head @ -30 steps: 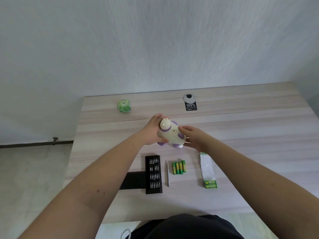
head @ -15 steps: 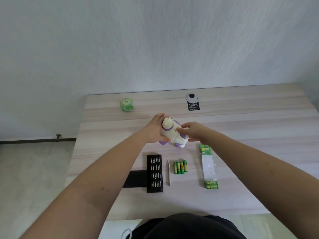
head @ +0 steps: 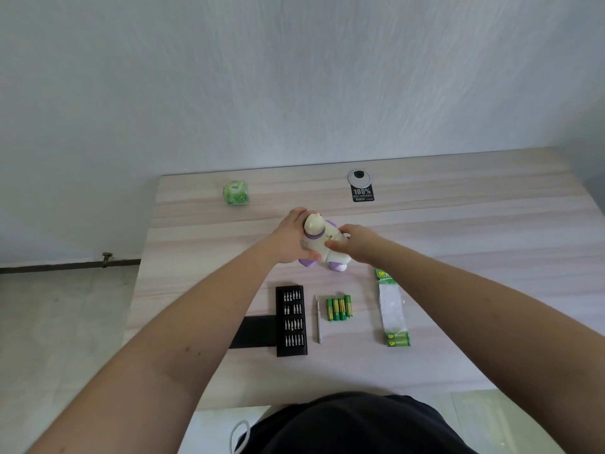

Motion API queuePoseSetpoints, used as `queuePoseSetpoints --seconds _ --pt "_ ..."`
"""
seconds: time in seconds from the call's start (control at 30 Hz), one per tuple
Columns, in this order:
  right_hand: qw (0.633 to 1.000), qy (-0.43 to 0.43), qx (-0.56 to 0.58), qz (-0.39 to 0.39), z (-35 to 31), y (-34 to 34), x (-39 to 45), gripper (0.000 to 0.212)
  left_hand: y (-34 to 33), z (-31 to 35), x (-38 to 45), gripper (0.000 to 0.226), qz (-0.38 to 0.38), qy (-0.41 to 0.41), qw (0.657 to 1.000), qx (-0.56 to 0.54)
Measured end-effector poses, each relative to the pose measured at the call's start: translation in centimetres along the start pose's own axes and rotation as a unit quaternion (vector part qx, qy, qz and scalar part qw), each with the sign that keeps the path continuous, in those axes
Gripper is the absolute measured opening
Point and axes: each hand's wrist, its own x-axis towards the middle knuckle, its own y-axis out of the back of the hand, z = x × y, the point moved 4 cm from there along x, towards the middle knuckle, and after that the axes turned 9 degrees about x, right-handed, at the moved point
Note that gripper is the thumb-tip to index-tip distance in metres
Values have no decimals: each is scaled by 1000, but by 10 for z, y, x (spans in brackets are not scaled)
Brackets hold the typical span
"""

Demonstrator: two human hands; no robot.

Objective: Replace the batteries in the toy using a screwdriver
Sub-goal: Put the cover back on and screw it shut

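Observation:
A cream and purple toy animal [head: 317, 237] is on the middle of the wooden table [head: 458, 244], held between both hands. My left hand [head: 289, 239] grips its left side and head end. My right hand [head: 355, 242] rests on its right side, fingers over the body. Nearer to me lie a thin silver screwdriver [head: 318, 319], several green batteries [head: 339, 308] side by side, and an open black case of screwdriver bits [head: 291, 321].
A torn battery pack [head: 393, 309] of clear plastic with green card ends lies to the right. A green cube-shaped object [head: 235, 192] and a black label [head: 362, 193] under a round grommet sit near the table's far edge. The floor is on the left.
My right hand has slid from the toy's rear end up onto its body. The toy has tilted a little and the left hand kept its hold.

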Motion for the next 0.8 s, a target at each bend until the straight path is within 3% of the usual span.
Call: queuePoseSetpoints --seconds 0.33,0.47,0.53,0.67,0.8 --pt "995 -9 68 74 17 -6 -22 72 0 6 -9 101 27 -4 1000 4" --pt "972 23 97 212 24 -8 -58 38 -3 4 -14 106 52 2 999 -4" --pt "960 29 137 243 28 -13 -76 21 -4 4 -17 112 54 10 998 -9" --pt "970 8 121 210 39 -39 -92 15 -1 1 -20 131 76 31 995 -52" --pt "974 -47 135 173 58 -78 -92 15 -1 -9 -32 125 92 42 992 -72"
